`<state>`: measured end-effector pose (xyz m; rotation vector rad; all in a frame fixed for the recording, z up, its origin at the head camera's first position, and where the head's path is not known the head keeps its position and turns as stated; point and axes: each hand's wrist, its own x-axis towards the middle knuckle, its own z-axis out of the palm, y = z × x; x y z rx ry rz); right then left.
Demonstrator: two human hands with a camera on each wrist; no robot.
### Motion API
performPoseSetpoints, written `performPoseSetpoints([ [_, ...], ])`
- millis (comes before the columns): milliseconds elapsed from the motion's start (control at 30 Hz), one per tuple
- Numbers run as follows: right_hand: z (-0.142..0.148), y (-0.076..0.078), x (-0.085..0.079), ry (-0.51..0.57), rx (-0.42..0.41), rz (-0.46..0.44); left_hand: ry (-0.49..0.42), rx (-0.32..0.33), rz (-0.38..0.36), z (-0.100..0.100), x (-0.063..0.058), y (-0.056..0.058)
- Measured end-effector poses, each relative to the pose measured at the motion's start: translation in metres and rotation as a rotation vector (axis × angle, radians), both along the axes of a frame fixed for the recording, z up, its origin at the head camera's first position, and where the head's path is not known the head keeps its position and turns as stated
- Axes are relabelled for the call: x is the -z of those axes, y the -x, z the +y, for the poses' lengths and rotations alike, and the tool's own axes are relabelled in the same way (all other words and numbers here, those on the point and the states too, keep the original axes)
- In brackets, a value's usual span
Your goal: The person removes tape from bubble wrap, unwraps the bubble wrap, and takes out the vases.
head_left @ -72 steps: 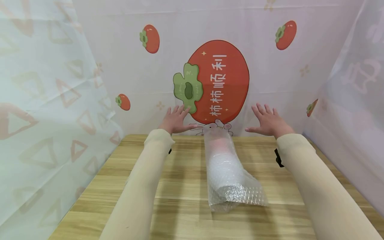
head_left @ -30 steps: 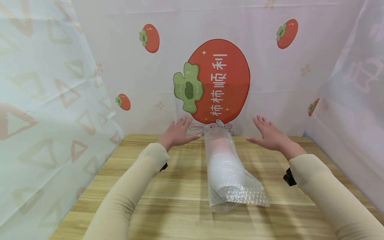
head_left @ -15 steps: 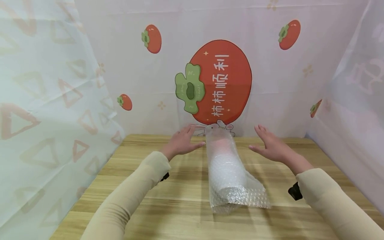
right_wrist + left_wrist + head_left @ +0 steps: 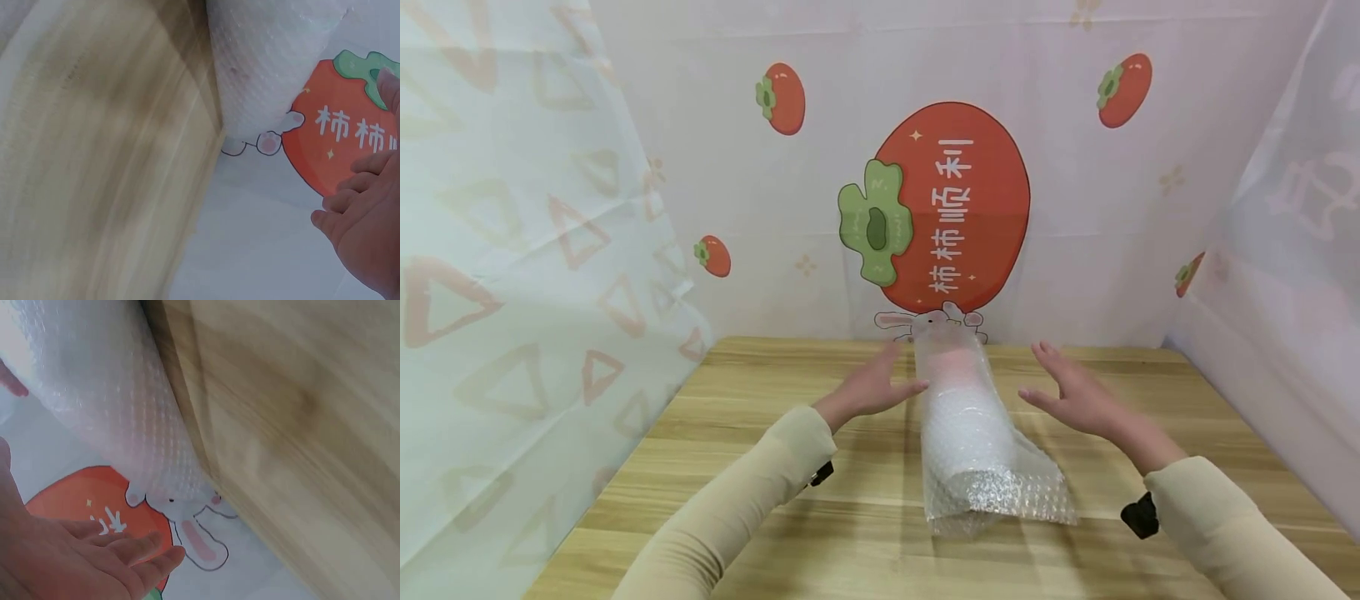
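A white cylinder-like object in clear bubble wrap [image 4: 967, 429] is on the wooden table, pinkish toward its far end. A loose flap of the wrap spreads at its near right. My left hand [image 4: 868, 392] is just left of it, fingers extended and blurred; its thumb tip overlaps the wrap's left edge, and I cannot tell whether it touches. To the right, apart from the wrap, is my right hand [image 4: 1084, 403], fingers extended and thumb spread. Both wrist views show the bubble wrap [image 4: 119, 394] beside the left hand [image 4: 75, 559] and right hand [image 4: 369, 231], with nothing held.
The wooden table [image 4: 730, 467] ends at a white backdrop [image 4: 722, 150] printed with persimmons and a rabbit. White patterned sheets hang at the left [image 4: 512, 200] and right [image 4: 1300, 275]. Black wrist devices show under both sleeves.
Both hands have come down and back from near the backdrop to either side of the bubble-wrapped object. The left hand has also moved right, closer to it. The object has stayed put.
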<state>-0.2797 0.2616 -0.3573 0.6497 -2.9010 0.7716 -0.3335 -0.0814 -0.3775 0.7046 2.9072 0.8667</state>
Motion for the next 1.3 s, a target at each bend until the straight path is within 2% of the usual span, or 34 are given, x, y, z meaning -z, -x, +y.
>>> performPoseSetpoints([
  [167, -0.002, -0.005, 0.010, 0.063, 0.000, -0.021, -0.101, -0.013, -0.077, 0.010, 0.012, -0.005],
  [333, -0.005, -0.009, 0.021, 0.116, 0.007, -0.012, -0.221, -0.037, -0.172, 0.021, 0.018, -0.013],
  [567, -0.010, -0.014, 0.030, 0.170, 0.004, -0.006, -0.299, -0.138, -0.310, 0.032, 0.028, -0.024],
  [767, -0.014, -0.018, 0.033, 0.199, 0.003, -0.055, -0.397, -0.088, -0.341, 0.039, 0.036, -0.029],
  [933, -0.018, -0.019, 0.037, 0.225, -0.014, -0.069, -0.389, -0.091, -0.350, 0.043, 0.040, -0.032],
  [1300, -0.021, -0.020, 0.043, 0.282, -0.047, -0.167, -0.462, -0.086, -0.393, 0.049, 0.042, -0.037],
])
